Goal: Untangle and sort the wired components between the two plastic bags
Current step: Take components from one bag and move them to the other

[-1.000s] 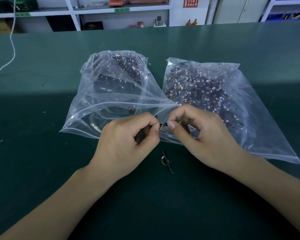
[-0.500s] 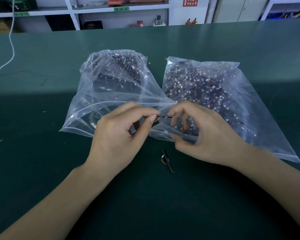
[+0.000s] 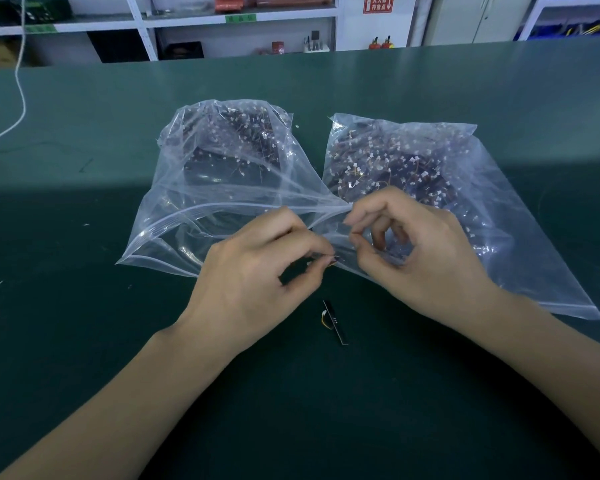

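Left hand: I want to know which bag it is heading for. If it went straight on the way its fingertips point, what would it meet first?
Probably the right hand, just across a small gap from the left hand, which pinches a small component. The right bag lies beyond; depth is unclear.

Only the person's two forearms and hands are in view, entering from the lower edge of the head camera's picture. Both forearms are bare up to the frame edge; no sleeve, cuff or glove covers them. The left hand (image 3: 253, 271) is bare, with no ring, watch, strap or band at the wrist. The right hand (image 3: 420, 258) is likewise bare, its wrist unadorned. The fingernails that show on both hands are short and plain, with a natural, unpainted look. The fingers are slender. The forearms look smooth, without visible marks, tattoos or plasters. Nothing of the person's clothing, torso or upper arms shows.
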